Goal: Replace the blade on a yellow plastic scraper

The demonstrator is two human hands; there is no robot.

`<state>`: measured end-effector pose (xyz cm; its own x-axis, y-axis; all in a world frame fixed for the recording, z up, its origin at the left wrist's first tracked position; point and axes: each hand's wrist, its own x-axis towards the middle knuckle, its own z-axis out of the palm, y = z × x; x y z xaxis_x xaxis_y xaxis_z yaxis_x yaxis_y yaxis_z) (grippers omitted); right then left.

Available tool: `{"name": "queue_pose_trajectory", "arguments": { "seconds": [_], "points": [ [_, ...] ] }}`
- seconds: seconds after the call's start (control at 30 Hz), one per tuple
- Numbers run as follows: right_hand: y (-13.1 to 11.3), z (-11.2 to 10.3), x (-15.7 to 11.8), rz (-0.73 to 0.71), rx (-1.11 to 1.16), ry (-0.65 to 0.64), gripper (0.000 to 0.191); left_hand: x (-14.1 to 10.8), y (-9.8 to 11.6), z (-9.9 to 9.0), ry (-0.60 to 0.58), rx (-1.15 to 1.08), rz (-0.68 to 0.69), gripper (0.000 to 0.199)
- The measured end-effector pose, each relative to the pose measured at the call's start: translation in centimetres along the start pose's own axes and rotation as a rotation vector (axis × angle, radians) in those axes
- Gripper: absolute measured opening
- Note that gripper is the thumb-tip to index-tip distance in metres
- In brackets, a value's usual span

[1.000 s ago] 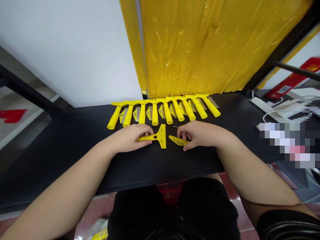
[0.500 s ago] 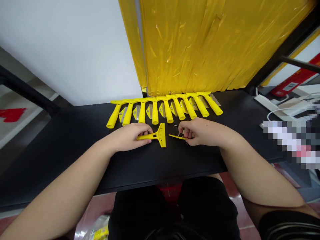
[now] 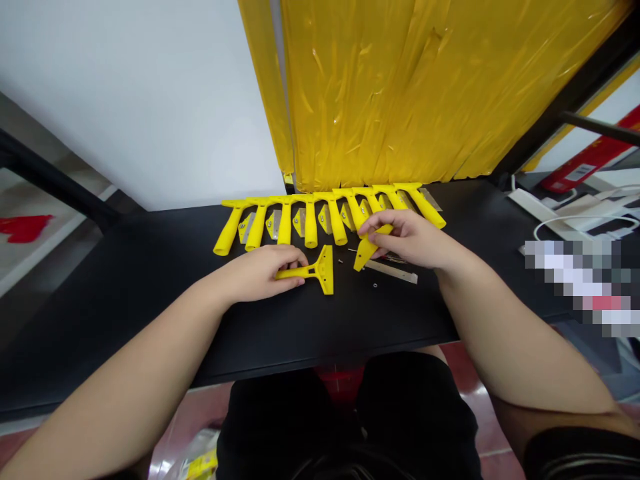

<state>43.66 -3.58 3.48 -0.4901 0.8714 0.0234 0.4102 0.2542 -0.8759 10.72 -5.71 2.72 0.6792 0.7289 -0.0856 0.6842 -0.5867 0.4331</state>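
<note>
My left hand (image 3: pixel 274 272) is closed round the handle of a yellow scraper (image 3: pixel 324 270), whose wide head points right, just above the black table. To the right, my right hand (image 3: pixel 397 235) pinches a flat yellow cover plate (image 3: pixel 367 252) with a hole near its lower end. Beneath it on the table lie a thin metal blade (image 3: pixel 393 271) and a slim tool, partly hidden by the hand. A small screw (image 3: pixel 341 261) rests between the two hands, and a tiny nut (image 3: pixel 375 285) sits nearer the front edge.
Behind my hands runs a row of yellow scraper handles (image 3: pixel 284 227), with yellow plates and blades between them. Yellow plastic sheeting (image 3: pixel 380 100) and a white panel (image 3: pixel 150 100) stand at the back. A white power strip (image 3: pixel 540 213) and cables are on the right.
My right hand has risen and moved slightly away from me, lifting and turning the yellow plate. The blade, screw and nut now show on the table. My left hand has hardly moved.
</note>
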Motion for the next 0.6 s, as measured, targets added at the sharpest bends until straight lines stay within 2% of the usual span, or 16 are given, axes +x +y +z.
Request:
{"name": "queue_pose_trajectory", "arguments": {
  "seconds": [0.07,0.13,0.27,0.37,0.47,0.53,0.6],
  "points": [
    [0.5,0.3,0.4,0.042,0.106,0.016,0.039,0.0,0.2,-0.1,0.011,-0.008,0.006,0.031],
    [1.1,0.6,0.8,0.053,0.101,0.03,0.048,0.0,0.3,-0.1,0.019,-0.01,0.014,0.031],
    [1.8,1.9,1.2,0.047,0.011,-0.006,0.035,0.0,0.3,-0.1,0.027,-0.003,0.001,0.031],
    [1.3,3.3,1.1,0.022,0.047,-0.137,0.027,-0.1,0.0,-0.2,0.029,0.017,-0.028,0.029],
    [0.5,4.5,0.8,0.003,0.134,-0.273,0.029,-0.3,-0.4,-0.4,0.009,0.026,-0.051,0.027],
    [0.1,4.5,0.6,-0.009,0.123,-0.271,0.029,-0.5,-0.6,-0.6,-0.006,0.019,-0.074,0.026],
    [0.0,3.5,0.4,-0.015,0.04,-0.203,0.024,-0.7,-0.9,-0.9,-0.019,0.013,-0.099,0.025]
  ]
}}
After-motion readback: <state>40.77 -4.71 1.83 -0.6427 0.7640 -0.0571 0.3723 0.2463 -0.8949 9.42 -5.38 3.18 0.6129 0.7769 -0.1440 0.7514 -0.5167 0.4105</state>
